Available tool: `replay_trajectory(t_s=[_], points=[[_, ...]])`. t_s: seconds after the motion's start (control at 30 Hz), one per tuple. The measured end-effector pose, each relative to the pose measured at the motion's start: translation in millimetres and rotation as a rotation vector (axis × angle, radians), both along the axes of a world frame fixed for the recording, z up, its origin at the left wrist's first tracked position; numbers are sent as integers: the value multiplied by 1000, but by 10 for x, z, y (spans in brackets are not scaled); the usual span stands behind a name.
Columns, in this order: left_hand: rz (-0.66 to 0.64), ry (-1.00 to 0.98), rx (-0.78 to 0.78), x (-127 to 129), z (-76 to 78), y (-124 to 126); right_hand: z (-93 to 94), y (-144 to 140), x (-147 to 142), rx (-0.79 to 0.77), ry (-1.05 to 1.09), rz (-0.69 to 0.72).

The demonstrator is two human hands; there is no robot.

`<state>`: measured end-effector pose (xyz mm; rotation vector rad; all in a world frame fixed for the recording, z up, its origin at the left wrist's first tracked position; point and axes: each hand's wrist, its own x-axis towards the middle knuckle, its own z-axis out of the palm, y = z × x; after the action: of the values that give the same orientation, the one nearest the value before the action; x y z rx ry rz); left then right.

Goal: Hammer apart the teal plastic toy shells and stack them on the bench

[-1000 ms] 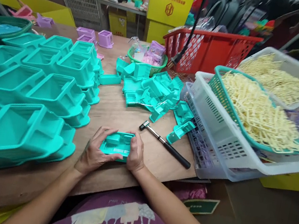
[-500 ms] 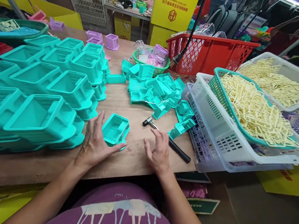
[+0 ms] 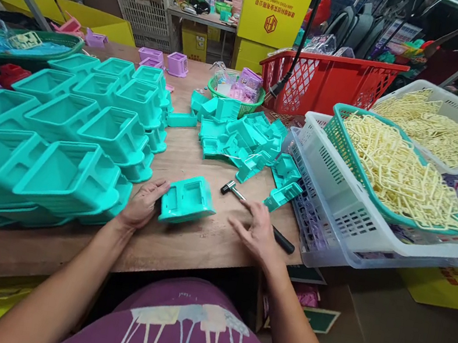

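Note:
My left hand [image 3: 144, 201] is closed on the left edge of a teal plastic tub-shaped part [image 3: 188, 199], which is tipped so its recessed face shows. To the right, my right hand [image 3: 256, 229] hovers by a small hammer [image 3: 281, 240] with a black grip and a metal head. Its fingers are apart and nothing shows in them. The hand covers the middle of the hammer's handle; whether it touches cannot be made out. Stacked teal tubs [image 3: 71, 173] stand in rows left of my left hand. Loose teal parts [image 3: 243, 138] lie heaped beyond the hammer.
White crates [image 3: 343, 180] at the right carry a teal basket [image 3: 334, 125] of pale yellow plastic pieces [image 3: 398, 166]. Behind stand a red basket [image 3: 337, 84] and a green basket [image 3: 240, 105] with purple parts. A black cable [image 3: 295, 59] hangs over the table.
My left hand has closed on the teal part, which was upright on the table, and tipped it over. My right hand has shifted slightly right, over the hammer's handle.

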<state>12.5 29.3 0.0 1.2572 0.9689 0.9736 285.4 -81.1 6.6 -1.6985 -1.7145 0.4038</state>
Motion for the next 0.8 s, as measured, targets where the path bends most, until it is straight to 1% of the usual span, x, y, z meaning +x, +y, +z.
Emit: replay_trajectory(t_s=[0.07,0.1,0.17,0.23,0.27,0.37,0.43,0.47,0.53,0.6,0.63,0.73,0.8], points=[[-7,-41,97,30,29,-70,84,14,-191,-33,238,151],[-23,-44,150,37,45,-108,123,30,-291,-51,312,192],[-93,2,256,26,82,-169,178,83,-453,-34,346,209],[-175,102,385,-4,136,-199,198,152,-529,43,261,196],[-197,163,462,-16,173,-204,198,185,-536,85,198,213],[-238,356,665,11,303,-214,209,245,-513,172,23,355],[-259,435,735,97,366,-240,250,242,-534,173,-21,415],[-247,449,749,152,382,-261,277,229,-567,164,-26,409],[-163,439,748,259,382,-317,327,195,-660,147,-41,352],[-69,428,752,331,355,-375,342,170,-753,163,-67,284],[-42,426,766,351,340,-397,333,166,-785,180,-81,270],[-40,431,835,377,316,-417,259,180,-800,232,-106,269],[-59,439,866,397,333,-388,205,196,-768,262,-109,266]])
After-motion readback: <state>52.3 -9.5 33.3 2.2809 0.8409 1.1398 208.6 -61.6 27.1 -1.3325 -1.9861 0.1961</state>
